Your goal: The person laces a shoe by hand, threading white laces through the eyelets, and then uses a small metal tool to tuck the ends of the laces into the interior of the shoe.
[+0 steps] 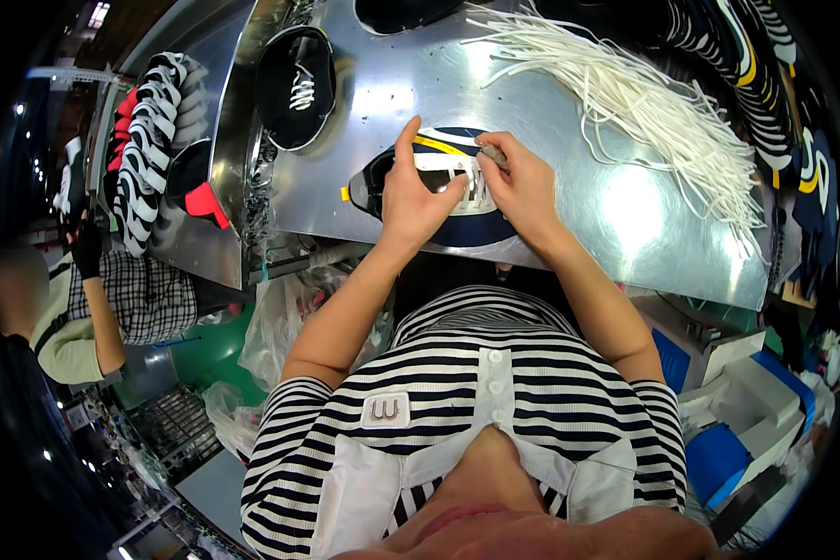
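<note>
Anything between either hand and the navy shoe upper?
Nothing visible: left hand and right hand are both at the navy shoe upper. Small grey item apparently pinched in the right; white lace bundle lies off to the right.

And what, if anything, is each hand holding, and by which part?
The right hand holds a small greyish object; which part is unclear. The left hand touches the shoe upper beside its laces; whether it grips is unclear.

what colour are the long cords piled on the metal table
The cords are white, seen best in the head view.
</note>
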`<state>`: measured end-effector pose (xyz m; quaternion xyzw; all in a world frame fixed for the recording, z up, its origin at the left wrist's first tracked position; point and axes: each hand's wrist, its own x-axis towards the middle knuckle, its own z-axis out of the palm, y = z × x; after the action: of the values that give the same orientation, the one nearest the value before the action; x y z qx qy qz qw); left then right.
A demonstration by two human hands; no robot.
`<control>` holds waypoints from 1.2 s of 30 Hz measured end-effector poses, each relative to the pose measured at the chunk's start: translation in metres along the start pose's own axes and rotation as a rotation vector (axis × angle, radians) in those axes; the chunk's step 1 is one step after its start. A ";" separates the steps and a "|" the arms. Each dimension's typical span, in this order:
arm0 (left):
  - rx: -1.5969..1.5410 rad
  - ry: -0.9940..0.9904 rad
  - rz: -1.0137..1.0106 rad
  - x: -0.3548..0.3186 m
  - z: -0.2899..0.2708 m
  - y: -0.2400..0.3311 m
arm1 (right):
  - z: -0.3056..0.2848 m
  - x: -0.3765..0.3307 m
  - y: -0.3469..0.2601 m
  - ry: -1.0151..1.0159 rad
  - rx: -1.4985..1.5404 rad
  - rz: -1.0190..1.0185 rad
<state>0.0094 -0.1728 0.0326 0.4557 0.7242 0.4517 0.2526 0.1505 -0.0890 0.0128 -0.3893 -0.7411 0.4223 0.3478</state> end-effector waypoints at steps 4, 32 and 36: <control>0.195 0.120 0.140 0.000 0.009 -0.009 | 0.001 0.000 0.000 0.010 -0.055 -0.029; -0.244 -0.259 0.009 -0.005 -0.033 -0.012 | 0.003 -0.011 -0.007 -0.244 0.077 -0.142; -0.191 -0.053 0.121 0.011 -0.014 -0.020 | 0.000 -0.030 -0.038 -0.244 0.161 -0.212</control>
<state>-0.0151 -0.1729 0.0219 0.4841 0.6422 0.5208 0.2863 0.1538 -0.1281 0.0413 -0.2259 -0.7785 0.4852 0.3278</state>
